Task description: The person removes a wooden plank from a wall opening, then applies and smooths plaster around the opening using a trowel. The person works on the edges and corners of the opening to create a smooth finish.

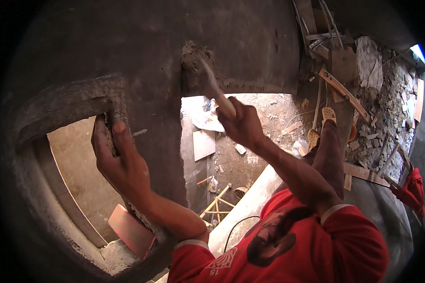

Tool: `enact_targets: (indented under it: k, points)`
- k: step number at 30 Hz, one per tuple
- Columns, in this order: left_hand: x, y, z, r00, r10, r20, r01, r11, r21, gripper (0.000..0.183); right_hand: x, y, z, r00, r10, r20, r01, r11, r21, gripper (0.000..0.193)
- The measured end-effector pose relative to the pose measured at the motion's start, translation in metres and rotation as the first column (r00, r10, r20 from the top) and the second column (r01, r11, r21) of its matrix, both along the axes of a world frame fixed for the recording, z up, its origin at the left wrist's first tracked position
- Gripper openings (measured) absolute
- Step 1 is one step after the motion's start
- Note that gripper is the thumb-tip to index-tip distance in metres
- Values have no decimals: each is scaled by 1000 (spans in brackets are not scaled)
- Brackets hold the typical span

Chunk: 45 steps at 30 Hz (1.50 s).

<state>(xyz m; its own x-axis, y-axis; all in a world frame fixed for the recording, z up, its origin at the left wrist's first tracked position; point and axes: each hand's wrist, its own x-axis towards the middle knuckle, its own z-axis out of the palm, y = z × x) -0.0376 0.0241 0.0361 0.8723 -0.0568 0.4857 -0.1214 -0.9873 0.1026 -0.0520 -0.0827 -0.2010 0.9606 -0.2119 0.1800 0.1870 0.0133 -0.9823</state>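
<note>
Right grip (241,121) clamps slim, blurred, pale-handled tool (216,88); left grip (126,162) clasps wall edge (119,107)

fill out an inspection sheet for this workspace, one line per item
surface: grey wall, with a rough patch high in the middle
job's things: wooden-handled tool, its blurred head at the rough patch
clutter: rubble and a long wooden bar at right; pinkish board at lower left
hands: right hand closed around the tool's handle; left hand on a wall edge, grip unclear
cables: thin dark cable beside the red shirt
surroundings: red cloth at far right
</note>
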Motion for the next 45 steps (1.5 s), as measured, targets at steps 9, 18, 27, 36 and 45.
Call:
enact_targets:
  k: [9, 18, 27, 36, 45]
  points:
    - [0, -2, -1, 999, 33, 26, -33, 999, -1, 56, 7, 0, -10, 924, 27, -381, 38, 986, 164, 24]
    - [-2, -2, 1, 998, 51, -22, -52, 997, -56, 58, -9, 8, -9, 968, 172, -182, -144, 977, 155, 26]
    - [0, 2, 0, 1000, 3, -22, -5, 997, -79, 58, -13, -6, -10, 980, 158, 123, -161, 987, 19, 10]
    - [-1, -5, -1, 998, 62, -9, -62, 997, -34, 59, -12, 6, -30, 967, 174, 189, -191, 979, 77, 14]
    - [0, -3, 0, 999, 46, -7, -47, 999, -25, 57, -8, -4, -28, 987, 84, -135, -72, 993, 90, 20]
